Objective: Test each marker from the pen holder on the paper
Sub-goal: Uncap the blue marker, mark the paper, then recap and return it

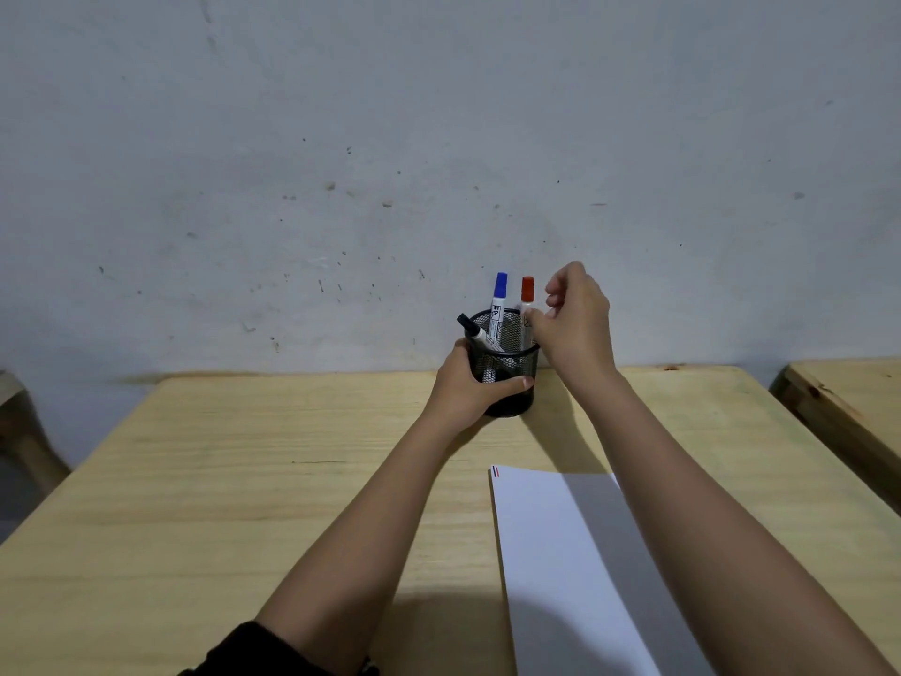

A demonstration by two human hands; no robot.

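A black mesh pen holder (509, 356) stands at the far edge of the wooden table, against the wall. My left hand (468, 387) is wrapped around its left side. Three markers stand in it: a blue-capped marker (499, 300), a red-capped marker (526, 297) and a black-capped marker (470, 326) leaning left. My right hand (575, 324) is beside the red-capped marker, its fingertips touching the white barrel just above the holder's rim. A white sheet of paper (551, 553) lies near me on the right, with short blue and red strokes at its top left corner; my right forearm covers part of it.
The light wooden table (273, 480) runs up to a scuffed grey wall. A second wooden table (848, 397) stands to the right across a narrow gap. Part of a wooden piece shows at the left edge.
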